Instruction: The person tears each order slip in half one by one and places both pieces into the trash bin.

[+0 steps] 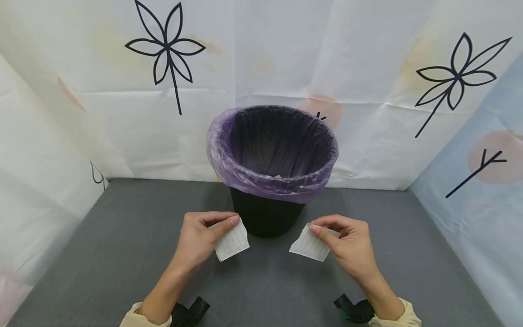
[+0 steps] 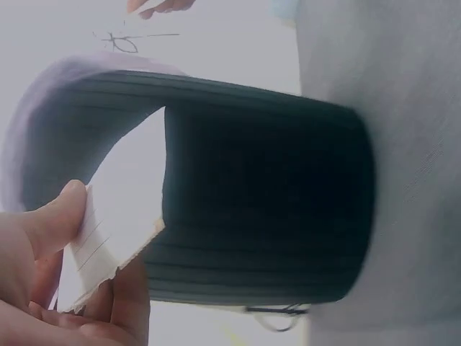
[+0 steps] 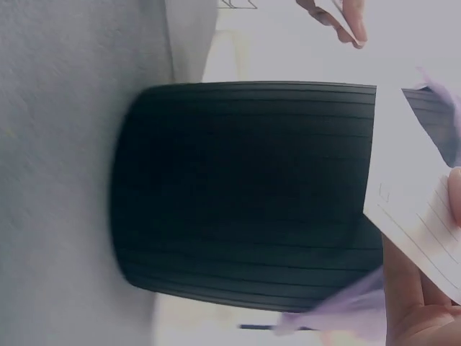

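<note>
My left hand (image 1: 200, 238) pinches a torn piece of lined white paper (image 1: 233, 241) between thumb and fingers. A second torn piece (image 1: 312, 244), lined the same way, is held by thumb and fingertips of my right hand (image 1: 351, 245). The two pieces are apart, one to each side of the front of a black trash bin (image 1: 265, 213). Its ribbed side fills much of the left wrist view, behind the left piece of paper (image 2: 126, 194). In the right wrist view the right piece (image 3: 410, 187) overlaps the bin's upper end.
A purple plastic bag (image 1: 273, 186) lines the bin and folds over its rim. White cloth (image 1: 261, 54) with printed flowers hangs behind the grey tabletop (image 1: 135, 236). Black straps with cameras (image 1: 189, 313) sit on both wrists.
</note>
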A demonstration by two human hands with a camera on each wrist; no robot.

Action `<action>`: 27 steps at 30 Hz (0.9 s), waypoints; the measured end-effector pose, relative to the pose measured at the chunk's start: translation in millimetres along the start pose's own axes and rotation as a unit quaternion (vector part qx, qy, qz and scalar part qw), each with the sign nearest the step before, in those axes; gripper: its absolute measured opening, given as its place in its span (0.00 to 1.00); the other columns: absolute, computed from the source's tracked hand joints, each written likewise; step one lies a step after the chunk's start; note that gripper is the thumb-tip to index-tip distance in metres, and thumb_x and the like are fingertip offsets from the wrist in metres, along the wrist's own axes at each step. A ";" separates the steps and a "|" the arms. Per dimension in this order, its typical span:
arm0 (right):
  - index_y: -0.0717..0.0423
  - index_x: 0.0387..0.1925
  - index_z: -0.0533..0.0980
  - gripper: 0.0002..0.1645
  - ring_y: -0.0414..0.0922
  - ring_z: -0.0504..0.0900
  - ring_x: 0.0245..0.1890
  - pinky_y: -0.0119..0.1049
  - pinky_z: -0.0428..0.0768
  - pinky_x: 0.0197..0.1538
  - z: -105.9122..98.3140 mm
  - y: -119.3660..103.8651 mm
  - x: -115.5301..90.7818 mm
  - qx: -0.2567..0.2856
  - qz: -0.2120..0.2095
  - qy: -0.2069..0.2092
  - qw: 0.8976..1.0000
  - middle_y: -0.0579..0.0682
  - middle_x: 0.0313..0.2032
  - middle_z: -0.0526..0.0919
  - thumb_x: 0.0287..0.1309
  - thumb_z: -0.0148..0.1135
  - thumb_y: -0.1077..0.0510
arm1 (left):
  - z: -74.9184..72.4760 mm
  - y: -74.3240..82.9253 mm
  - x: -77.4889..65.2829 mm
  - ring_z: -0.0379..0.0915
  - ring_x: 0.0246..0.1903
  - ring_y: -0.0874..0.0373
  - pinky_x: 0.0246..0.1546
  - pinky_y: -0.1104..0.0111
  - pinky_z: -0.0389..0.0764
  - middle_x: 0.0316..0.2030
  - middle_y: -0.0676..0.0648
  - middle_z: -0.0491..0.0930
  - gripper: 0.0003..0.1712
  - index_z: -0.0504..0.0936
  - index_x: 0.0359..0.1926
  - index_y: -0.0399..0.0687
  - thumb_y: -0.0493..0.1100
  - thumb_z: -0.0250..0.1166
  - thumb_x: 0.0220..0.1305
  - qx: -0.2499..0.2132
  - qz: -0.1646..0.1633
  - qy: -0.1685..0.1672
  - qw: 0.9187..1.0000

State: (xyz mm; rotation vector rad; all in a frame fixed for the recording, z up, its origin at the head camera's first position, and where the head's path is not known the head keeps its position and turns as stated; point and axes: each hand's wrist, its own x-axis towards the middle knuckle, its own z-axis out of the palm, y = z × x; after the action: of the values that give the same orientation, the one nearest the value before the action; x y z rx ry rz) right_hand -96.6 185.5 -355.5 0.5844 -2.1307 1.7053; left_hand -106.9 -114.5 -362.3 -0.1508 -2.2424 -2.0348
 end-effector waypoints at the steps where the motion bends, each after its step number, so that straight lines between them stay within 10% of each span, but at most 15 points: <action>1: 0.65 0.33 0.86 0.07 0.41 0.86 0.31 0.29 0.79 0.29 -2.9 -3.7 1.7 0.003 -0.008 -0.003 1.000 0.54 0.31 0.89 0.53 0.71 0.76 | -3.1 5.5 0.2 0.83 0.24 0.55 0.23 0.67 0.82 0.33 0.43 0.89 0.07 0.91 0.37 0.38 0.37 0.76 0.60 0.009 0.008 -0.003 1.000; 12: 0.69 0.34 0.85 0.07 0.39 0.86 0.31 0.27 0.81 0.31 -38.6 -51.2 28.1 -0.028 -0.041 -0.030 0.998 0.49 0.32 0.89 0.53 0.70 0.78 | -34.8 80.2 1.2 0.86 0.31 0.56 0.30 0.68 0.83 0.34 0.49 0.89 0.06 0.92 0.38 0.41 0.37 0.76 0.60 0.068 0.110 -0.013 0.992; 27: 0.75 0.33 0.84 0.07 0.39 0.85 0.27 0.24 0.79 0.29 -58.7 -96.6 82.3 0.010 -0.093 -0.012 0.996 0.56 0.31 0.89 0.50 0.70 0.80 | -52.5 162.1 35.8 0.86 0.33 0.53 0.31 0.66 0.85 0.38 0.46 0.89 0.11 0.90 0.43 0.37 0.40 0.74 0.63 0.109 0.158 -0.045 0.980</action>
State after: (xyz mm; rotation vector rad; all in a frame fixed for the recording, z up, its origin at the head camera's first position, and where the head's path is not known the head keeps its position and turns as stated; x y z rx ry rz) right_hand -115.9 216.1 -220.4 0.7852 -2.0076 1.6272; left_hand -117.7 -151.0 -192.4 -0.5503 -2.2978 -1.6424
